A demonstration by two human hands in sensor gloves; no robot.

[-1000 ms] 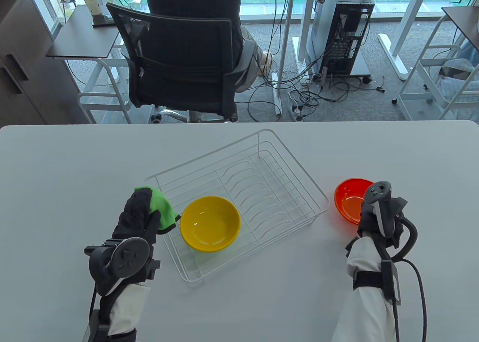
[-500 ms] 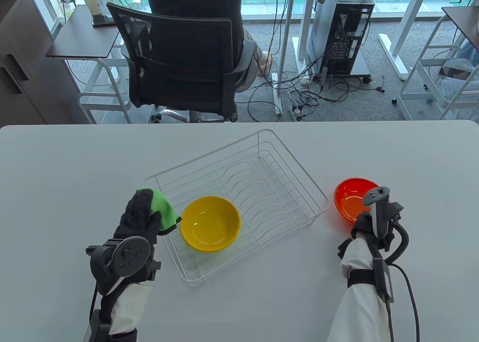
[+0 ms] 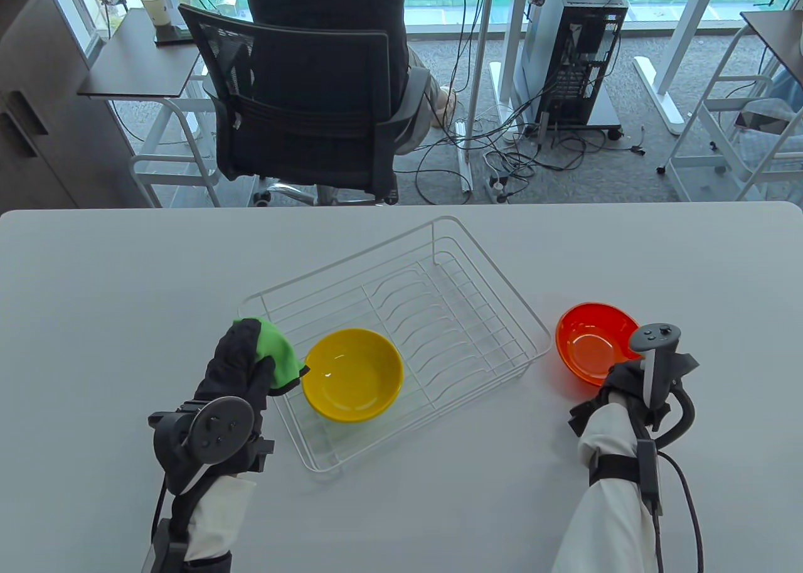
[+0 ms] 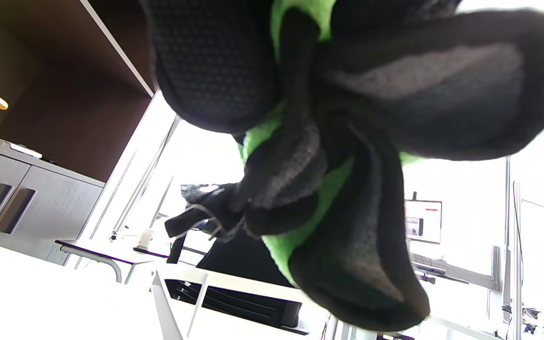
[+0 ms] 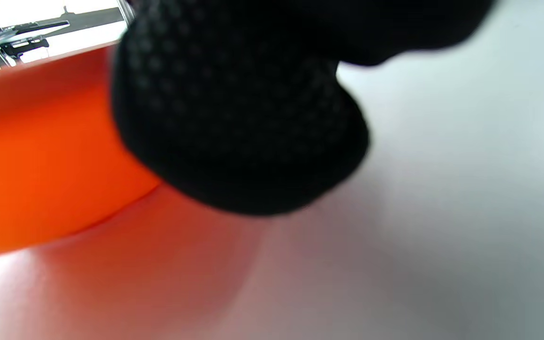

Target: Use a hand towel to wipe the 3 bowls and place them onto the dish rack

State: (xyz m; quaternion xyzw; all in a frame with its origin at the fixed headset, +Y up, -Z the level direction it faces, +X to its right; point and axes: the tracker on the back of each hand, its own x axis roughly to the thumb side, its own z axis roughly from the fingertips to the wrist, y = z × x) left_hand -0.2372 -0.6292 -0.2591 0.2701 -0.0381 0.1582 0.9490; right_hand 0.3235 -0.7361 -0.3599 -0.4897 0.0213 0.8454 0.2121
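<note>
Yellow bowl sits in the rack; the orange bowl is left, no third visible. Left hand clutches the towel; right hand seems to pinch the orange rim.

A pale grey tabletop with rounded far corners carries two things directly — a white wire dish rack set at an angle near the middle, and an orange bowl standing upright to the rack's right, near it but apart. In the right wrist view the bowl's base rests on the tabletop — casting an orange tint.
</note>
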